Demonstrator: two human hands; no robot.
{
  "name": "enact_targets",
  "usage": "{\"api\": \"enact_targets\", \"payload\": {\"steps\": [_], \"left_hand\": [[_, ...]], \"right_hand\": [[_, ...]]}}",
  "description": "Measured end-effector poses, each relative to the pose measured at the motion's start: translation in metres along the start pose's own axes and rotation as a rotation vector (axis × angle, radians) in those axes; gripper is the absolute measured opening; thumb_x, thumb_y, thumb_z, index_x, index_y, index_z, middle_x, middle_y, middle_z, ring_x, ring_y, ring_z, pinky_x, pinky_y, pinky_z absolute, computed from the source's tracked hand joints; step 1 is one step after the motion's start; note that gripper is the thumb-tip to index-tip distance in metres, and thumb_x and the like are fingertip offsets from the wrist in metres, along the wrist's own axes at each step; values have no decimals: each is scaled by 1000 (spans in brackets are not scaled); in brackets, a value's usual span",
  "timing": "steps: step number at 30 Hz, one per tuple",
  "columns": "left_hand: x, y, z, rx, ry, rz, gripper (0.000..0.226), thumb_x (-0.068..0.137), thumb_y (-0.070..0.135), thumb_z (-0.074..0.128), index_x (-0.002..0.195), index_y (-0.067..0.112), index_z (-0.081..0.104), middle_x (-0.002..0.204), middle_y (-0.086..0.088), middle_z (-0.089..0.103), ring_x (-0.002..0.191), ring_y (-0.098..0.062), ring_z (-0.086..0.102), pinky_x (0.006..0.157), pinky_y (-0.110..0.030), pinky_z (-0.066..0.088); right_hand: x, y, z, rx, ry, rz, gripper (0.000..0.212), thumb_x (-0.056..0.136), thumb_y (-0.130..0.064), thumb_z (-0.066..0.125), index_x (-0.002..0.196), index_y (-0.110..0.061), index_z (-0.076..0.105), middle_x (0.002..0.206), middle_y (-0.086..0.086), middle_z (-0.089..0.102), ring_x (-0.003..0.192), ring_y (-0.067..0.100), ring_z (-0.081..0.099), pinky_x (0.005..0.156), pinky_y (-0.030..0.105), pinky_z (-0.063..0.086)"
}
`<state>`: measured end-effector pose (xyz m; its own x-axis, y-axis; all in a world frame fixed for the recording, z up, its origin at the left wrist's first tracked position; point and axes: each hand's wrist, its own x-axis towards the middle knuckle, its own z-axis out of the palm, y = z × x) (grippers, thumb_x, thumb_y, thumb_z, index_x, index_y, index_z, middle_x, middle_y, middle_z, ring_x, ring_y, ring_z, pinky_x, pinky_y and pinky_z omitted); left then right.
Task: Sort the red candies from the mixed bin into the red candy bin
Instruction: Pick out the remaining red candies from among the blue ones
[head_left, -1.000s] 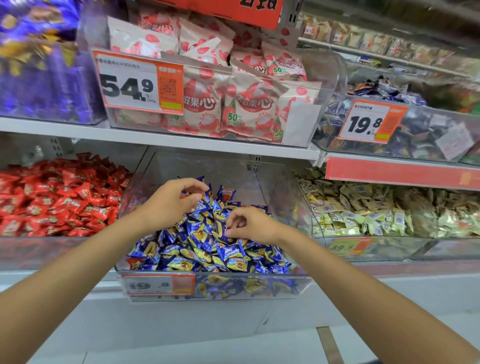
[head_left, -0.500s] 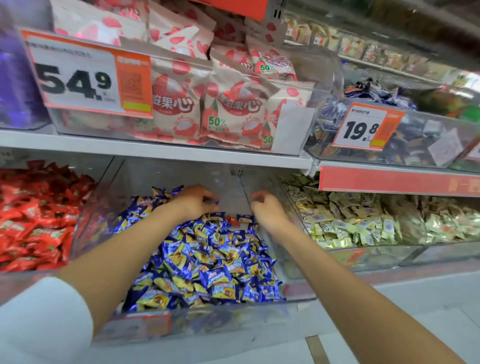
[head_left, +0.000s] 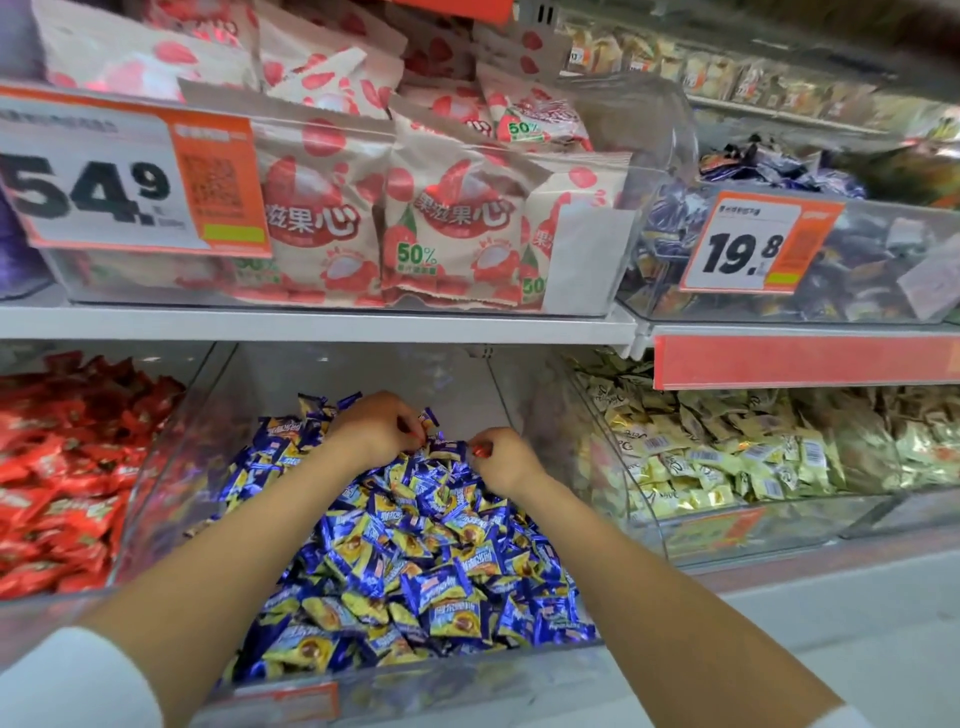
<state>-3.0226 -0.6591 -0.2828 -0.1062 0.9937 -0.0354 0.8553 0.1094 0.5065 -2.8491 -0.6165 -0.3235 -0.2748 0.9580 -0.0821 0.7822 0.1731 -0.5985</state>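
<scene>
Well left of the fingers lies the red candy bin (head_left: 78, 467). The left hand (head_left: 376, 428) curls into the blue candies (head_left: 415, 545) of the mixed bin (head_left: 171, 493); whether it grips anything cannot be told. The right hand (head_left: 504, 462) pinches a red candy (head_left: 480, 450) just above them. A slack pinch on the slick wrapper could drop it back.

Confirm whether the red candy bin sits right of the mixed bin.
No, the red candy bin sits left of the mixed bin.
</scene>
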Motion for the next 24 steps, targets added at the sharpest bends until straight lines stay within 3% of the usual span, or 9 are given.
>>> {"api": "enact_targets", "payload": {"steps": [4,8,11,13,15,17,18,21,24], "left_hand": [[-11,6,-3,-219,97,39,15,90,17,63,77,25,64,96,4,67,92,-16,60,83,-30,48],[-39,19,-16,-374,196,146,20,93,10,56,79,21,49,81,2,61,75,-14,56,61,-19,42],[-70,26,-36,-366,216,202,13,94,16,56,88,24,47,82,4,60,73,-15,54,63,-27,41],[-98,26,-54,-315,197,227,18,95,19,55,112,23,52,94,5,63,82,-15,61,72,-31,47],[-128,20,-71,-299,179,255,32,96,17,53,128,20,53,101,7,63,84,-6,61,75,-21,49],[-159,6,-88,-308,204,280,29,95,14,54,123,16,60,103,8,63,80,9,58,73,-3,42],[-174,-5,-96,-325,240,278,25,94,13,55,118,15,63,101,8,65,79,13,57,73,-1,40],[-206,-53,-122,-330,386,208,19,91,9,59,106,21,61,91,12,64,76,11,57,72,-3,39],[-216,-115,-145,-303,536,15,21,91,6,59,109,17,59,92,1,61,77,-8,54,73,-21,40]], "right_hand": [[-12,-12,-12,304,96,37,25,96,-12,50,120,-6,54,107,9,60,94,23,58,78,29,47],[-40,-30,-34,533,58,2,27,97,-5,48,124,-7,52,84,1,59,70,12,61,70,26,50],[-67,-42,-51,581,15,-39,26,94,0,53,119,-1,59,79,3,61,69,11,59,75,28,51],[-87,-54,-60,600,-35,-63,20,92,3,54,110,-4,61,76,5,60,66,13,55,62,23,47],[-103,-66,-61,603,-70,-106,16,91,4,57,102,-6,63,70,7,58,56,11,51,50,18,39],[-118,-81,-56,577,-112,-148,17,89,0,61,95,-15,65,75,7,62,59,11,54,52,19,39],[-125,-91,-53,554,-138,-171,18,89,-2,63,93,-20,66,80,8,64,65,14,56,57,21,41],[-145,-129,-36,463,-202,-290,18,86,-6,67,90,-24,68,84,3,64,71,15,54,65,27,42],[-155,-184,-11,417,-248,-439,20,85,1,64,91,-17,67,80,-4,61,62,4,51,58,12,40]]}}
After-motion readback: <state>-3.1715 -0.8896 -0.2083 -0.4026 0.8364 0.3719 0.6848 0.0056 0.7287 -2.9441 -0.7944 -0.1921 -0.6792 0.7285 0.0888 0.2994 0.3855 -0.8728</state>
